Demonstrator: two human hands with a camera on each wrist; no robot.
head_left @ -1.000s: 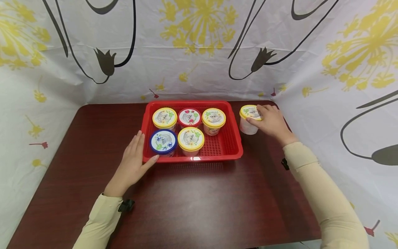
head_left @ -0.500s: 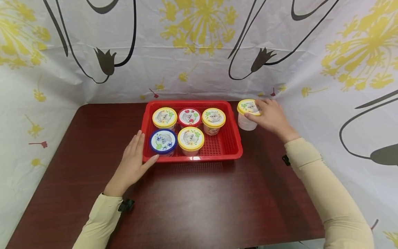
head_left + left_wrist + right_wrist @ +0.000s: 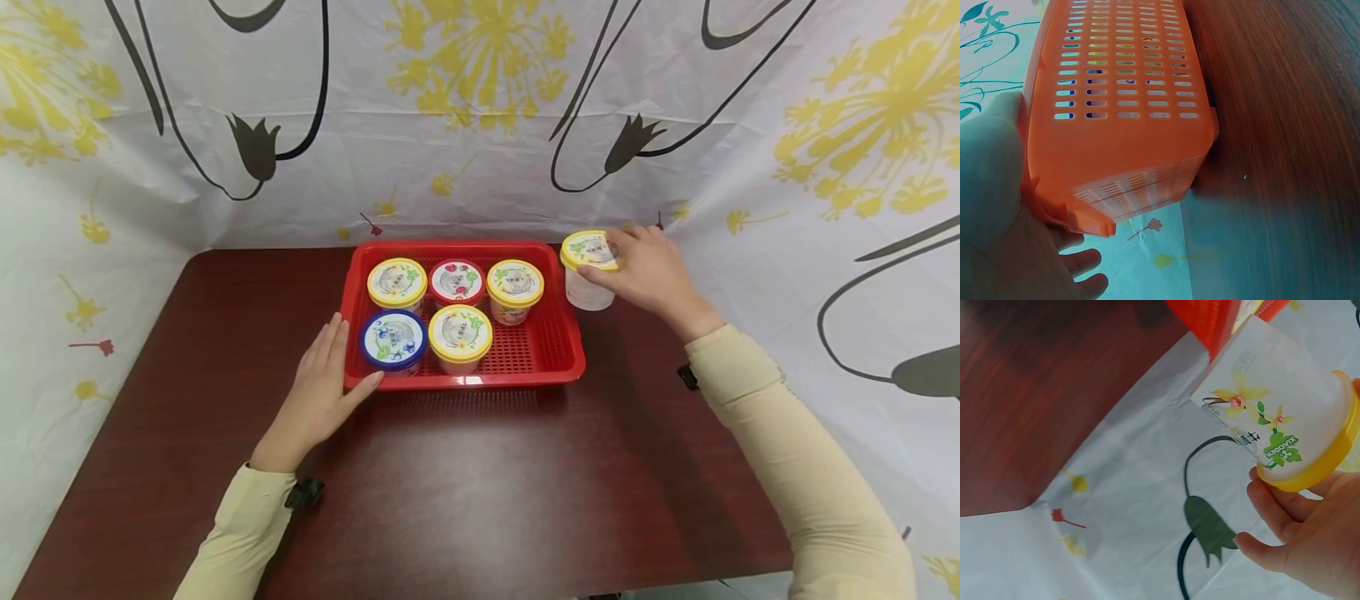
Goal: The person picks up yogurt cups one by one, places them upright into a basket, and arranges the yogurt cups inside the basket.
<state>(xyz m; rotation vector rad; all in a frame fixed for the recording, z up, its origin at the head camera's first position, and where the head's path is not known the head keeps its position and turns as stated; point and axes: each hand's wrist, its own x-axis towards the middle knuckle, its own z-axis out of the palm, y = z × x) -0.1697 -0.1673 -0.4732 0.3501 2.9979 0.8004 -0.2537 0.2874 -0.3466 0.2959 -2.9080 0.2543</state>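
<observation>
My right hand (image 3: 651, 275) grips a white ice cream cup (image 3: 1279, 406) by its yellow lid. In the head view that cup is just outside the right rim of the red plastic basket (image 3: 555, 377), raised off the table. A yellow flower and green leaves decorate its side. My left hand (image 3: 315, 396) rests with straight fingers against the basket's left end, thumb at the front corner. Inside the basket are a blue-lidded cup (image 3: 393, 340), a red-lidded cup (image 3: 457, 283) and several yellow-lidded cups (image 3: 461, 333), all upright.
The basket stands near the back of a dark reddish-brown table (image 3: 480, 492). A white curtain (image 3: 480, 183) with yellow and grey flower prints hangs behind and at both sides. Inside the basket, the front right part shows bare mesh floor (image 3: 517, 354).
My right hand has lifted the ice cream cup and carried it left, toward the basket's right rim. My left hand and the basket have stayed where they were.
</observation>
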